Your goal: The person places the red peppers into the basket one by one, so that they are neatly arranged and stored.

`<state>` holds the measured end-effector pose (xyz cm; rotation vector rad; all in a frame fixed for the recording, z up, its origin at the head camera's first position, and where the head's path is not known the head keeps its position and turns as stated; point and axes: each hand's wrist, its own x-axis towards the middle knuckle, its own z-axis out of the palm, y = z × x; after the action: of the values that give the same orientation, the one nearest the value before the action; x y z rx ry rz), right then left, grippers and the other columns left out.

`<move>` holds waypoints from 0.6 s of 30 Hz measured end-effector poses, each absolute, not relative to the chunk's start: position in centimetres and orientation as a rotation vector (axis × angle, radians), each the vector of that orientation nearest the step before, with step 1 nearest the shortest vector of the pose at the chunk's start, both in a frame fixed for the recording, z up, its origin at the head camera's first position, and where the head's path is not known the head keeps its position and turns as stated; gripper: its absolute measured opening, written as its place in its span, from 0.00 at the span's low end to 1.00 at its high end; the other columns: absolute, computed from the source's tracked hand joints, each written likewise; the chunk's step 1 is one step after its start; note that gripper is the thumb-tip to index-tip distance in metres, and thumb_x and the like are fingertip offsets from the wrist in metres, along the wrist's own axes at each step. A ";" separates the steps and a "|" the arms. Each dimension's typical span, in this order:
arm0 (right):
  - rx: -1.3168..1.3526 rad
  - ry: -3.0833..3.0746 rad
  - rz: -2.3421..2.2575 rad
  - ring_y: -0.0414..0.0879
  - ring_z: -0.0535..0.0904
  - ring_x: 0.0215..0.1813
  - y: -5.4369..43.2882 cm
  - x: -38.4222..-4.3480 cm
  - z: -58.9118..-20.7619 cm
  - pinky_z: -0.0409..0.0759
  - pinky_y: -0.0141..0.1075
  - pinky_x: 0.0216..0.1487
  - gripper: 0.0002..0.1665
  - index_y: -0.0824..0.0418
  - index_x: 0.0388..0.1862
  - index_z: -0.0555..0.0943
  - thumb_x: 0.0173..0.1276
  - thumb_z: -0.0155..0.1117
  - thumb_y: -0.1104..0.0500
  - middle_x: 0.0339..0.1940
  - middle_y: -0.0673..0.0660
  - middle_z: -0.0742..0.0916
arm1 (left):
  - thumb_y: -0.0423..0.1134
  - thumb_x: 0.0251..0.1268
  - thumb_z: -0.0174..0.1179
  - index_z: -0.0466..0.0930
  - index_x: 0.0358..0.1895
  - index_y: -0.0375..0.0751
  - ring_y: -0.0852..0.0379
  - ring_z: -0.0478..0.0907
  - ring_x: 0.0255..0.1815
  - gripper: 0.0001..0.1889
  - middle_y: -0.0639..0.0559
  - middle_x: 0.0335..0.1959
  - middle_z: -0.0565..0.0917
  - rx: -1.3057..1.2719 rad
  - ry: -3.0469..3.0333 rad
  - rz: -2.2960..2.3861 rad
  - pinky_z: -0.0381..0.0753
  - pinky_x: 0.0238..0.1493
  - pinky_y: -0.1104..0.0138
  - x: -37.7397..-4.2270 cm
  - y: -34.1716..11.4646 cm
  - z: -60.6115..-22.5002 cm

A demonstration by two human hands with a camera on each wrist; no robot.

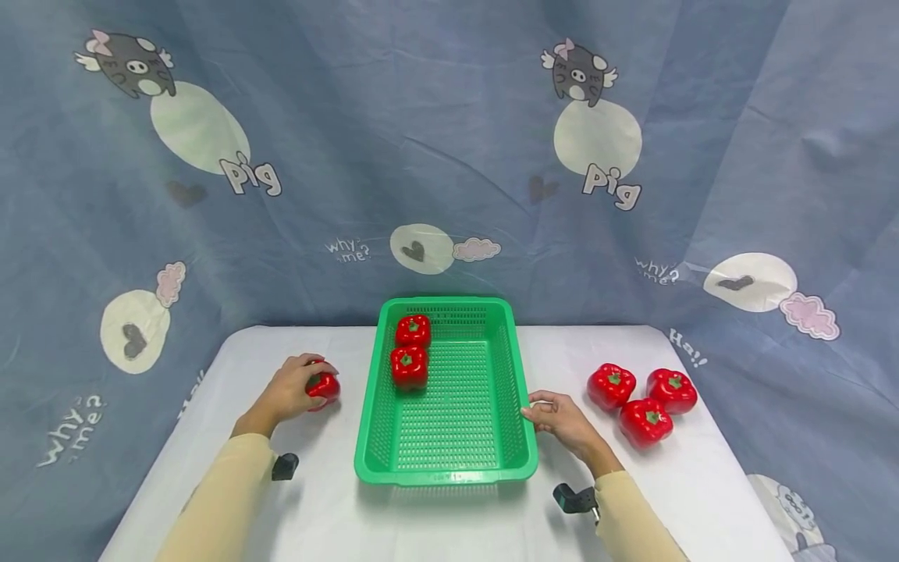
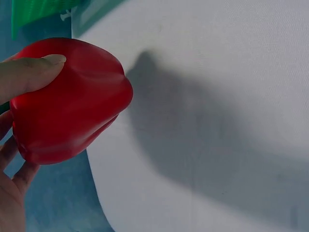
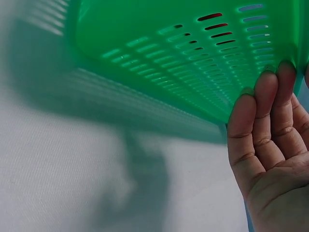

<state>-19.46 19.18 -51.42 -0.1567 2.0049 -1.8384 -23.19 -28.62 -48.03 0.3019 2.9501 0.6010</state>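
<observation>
My left hand grips a red bell pepper over the left part of the table. In the left wrist view the thumb lies across this bell pepper and the other fingers are behind it; its shadow falls on the white surface. A green plastic basket stands in the middle, with two red bell peppers at its left inside. On the basket's right side, my right hand holds the rim. Up close in the right wrist view, the fingertips touch the slotted outer wall; the thumb is mostly hidden.
Three more red bell peppers sit close together on the right of the white table. A blue printed cloth hangs behind the table and along its sides. Dark wrist mounts stick out near both sleeves.
</observation>
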 end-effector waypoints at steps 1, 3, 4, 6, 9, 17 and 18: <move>-0.151 2.003 -1.844 0.43 0.82 0.31 19.1 -19.4 -51.4 0.81 0.35 0.43 0.23 0.76 0.55 0.71 0.69 0.62 0.61 0.33 0.56 0.88 | 0.30 0.43 0.74 0.79 0.53 0.45 0.33 0.61 0.61 0.28 0.35 0.61 0.67 0.312 2.953 0.600 0.79 0.49 0.42 -23.1 -28.6 -47.9; -0.147 1.993 -1.861 0.42 0.82 0.31 19.1 -19.3 -51.3 0.81 0.34 0.42 0.23 0.78 0.55 0.70 0.69 0.62 0.62 0.32 0.55 0.88 | 0.30 0.42 0.74 0.79 0.53 0.45 0.33 0.61 0.61 0.28 0.35 0.62 0.67 0.330 2.952 0.607 0.79 0.48 0.42 -23.1 -28.6 -47.6; -0.145 1.989 -1.869 0.42 0.82 0.31 19.1 -19.3 -51.3 0.81 0.34 0.42 0.23 0.78 0.55 0.70 0.69 0.62 0.63 0.32 0.54 0.88 | 0.30 0.42 0.75 0.78 0.53 0.44 0.33 0.61 0.61 0.28 0.35 0.62 0.67 0.335 2.948 0.616 0.80 0.48 0.42 -23.1 -28.6 -47.5; -0.140 1.981 -1.881 0.41 0.82 0.31 19.0 -19.2 -51.4 0.81 0.33 0.41 0.23 0.79 0.54 0.70 0.68 0.62 0.63 0.31 0.53 0.88 | 0.30 0.42 0.75 0.78 0.53 0.44 0.32 0.61 0.61 0.28 0.34 0.62 0.67 0.340 2.937 0.634 0.81 0.47 0.43 -22.8 -28.6 -47.0; -0.149 1.964 -1.896 0.41 0.82 0.31 19.0 -19.3 -51.9 0.82 0.33 0.40 0.23 0.78 0.53 0.70 0.67 0.63 0.63 0.31 0.51 0.87 | 0.31 0.42 0.75 0.78 0.52 0.43 0.32 0.61 0.61 0.28 0.34 0.62 0.66 0.334 2.918 0.663 0.81 0.46 0.44 -22.4 -28.6 -46.5; -0.168 1.984 -1.872 0.41 0.83 0.34 19.2 -19.5 -51.8 0.82 0.34 0.43 0.23 0.78 0.54 0.70 0.68 0.62 0.64 0.33 0.54 0.87 | 0.31 0.42 0.75 0.79 0.53 0.42 0.32 0.62 0.61 0.29 0.35 0.62 0.67 0.357 2.903 0.786 0.82 0.45 0.45 -21.9 -28.4 -45.1; -0.170 1.988 -1.867 0.41 0.83 0.34 19.2 -19.5 -51.7 0.82 0.35 0.43 0.23 0.78 0.54 0.70 0.68 0.62 0.64 0.33 0.54 0.87 | 0.31 0.42 0.75 0.79 0.53 0.43 0.33 0.62 0.61 0.29 0.36 0.62 0.68 0.362 2.901 0.798 0.82 0.45 0.45 -21.8 -28.4 -45.0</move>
<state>-19.51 19.23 -51.71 -0.1701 1.9878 -1.8667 -21.79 -28.36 -45.04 0.3618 2.9012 0.7975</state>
